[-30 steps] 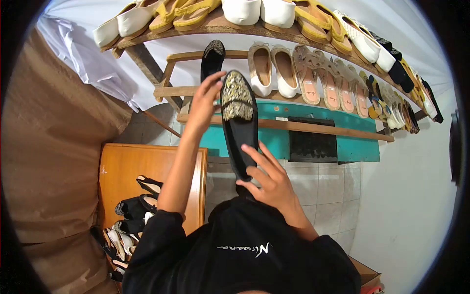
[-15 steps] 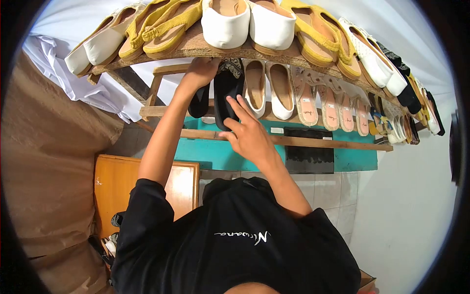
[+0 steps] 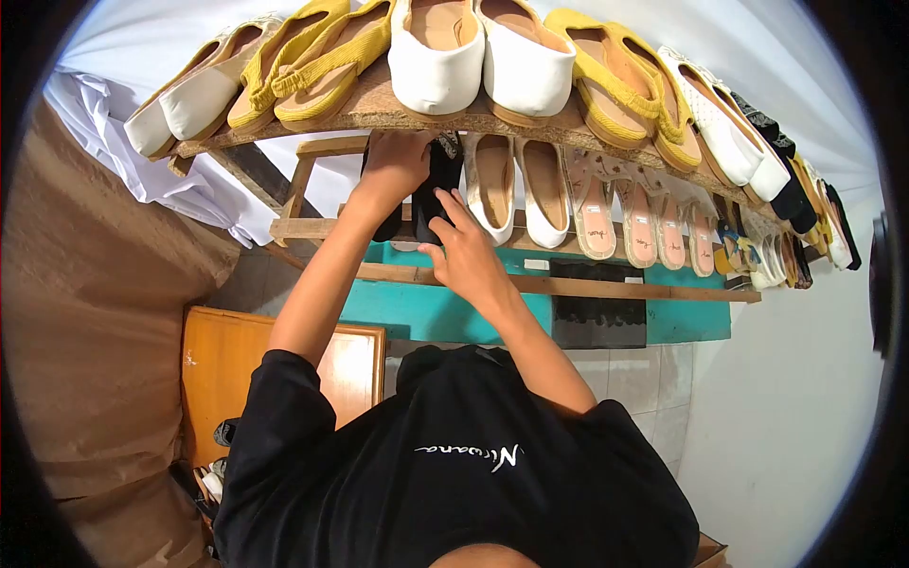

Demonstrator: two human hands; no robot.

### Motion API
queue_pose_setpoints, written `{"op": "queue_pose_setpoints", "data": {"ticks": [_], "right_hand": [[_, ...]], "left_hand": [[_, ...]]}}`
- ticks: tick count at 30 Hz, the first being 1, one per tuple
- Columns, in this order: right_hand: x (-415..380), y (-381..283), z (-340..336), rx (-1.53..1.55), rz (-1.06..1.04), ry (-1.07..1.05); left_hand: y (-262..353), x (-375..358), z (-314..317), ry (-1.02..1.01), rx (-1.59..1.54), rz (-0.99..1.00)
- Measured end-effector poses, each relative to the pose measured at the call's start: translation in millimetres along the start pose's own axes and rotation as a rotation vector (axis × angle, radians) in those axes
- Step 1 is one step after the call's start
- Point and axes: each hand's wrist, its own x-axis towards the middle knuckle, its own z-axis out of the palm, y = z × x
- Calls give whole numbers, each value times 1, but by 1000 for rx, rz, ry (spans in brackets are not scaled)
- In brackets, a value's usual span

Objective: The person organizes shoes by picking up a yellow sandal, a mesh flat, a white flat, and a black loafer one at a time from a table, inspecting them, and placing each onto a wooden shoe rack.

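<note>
A pair of black shoes with patterned toes stands at the left of the lower shelf. My left hand (image 3: 398,168) reaches over the left black shoe (image 3: 386,227), its fingertips hidden under the upper shelf's edge. Against the side of the right black shoe (image 3: 441,180) rest the fingertips of my right hand (image 3: 466,254); its fingers are apart and the thumb stands off. White flats (image 3: 492,189) sit just right of the black pair.
The upper shelf (image 3: 369,109) overhangs with white and yellow shoes (image 3: 327,71). Pink-soled sandals (image 3: 639,222) and more shoes continue rightward below. A wooden rail (image 3: 568,286) crosses in front of a teal surface (image 3: 483,322). Brown cloth (image 3: 95,312) hangs at the left.
My left hand has moved slightly right and down, now covering more of the black pair. My right hand has shifted slightly left along the right shoe. The view has tilted slightly upward.
</note>
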Motion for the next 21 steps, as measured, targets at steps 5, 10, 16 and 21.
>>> {"op": "queue_pose_setpoints", "data": {"ticks": [5,10,16,21], "right_hand": [[-2,5,10,-25,12,33],[-4,1,14,-21,7,52],[-7,-1,15,-26,7,91],[-12,0,20,-32,-11,140]], "left_hand": [[13,-6,3,50,115,-99],[-14,-8,33,263,76,-63],[7,-31,16,172,98,-158],[2,-34,18,186,52,-138]]}}
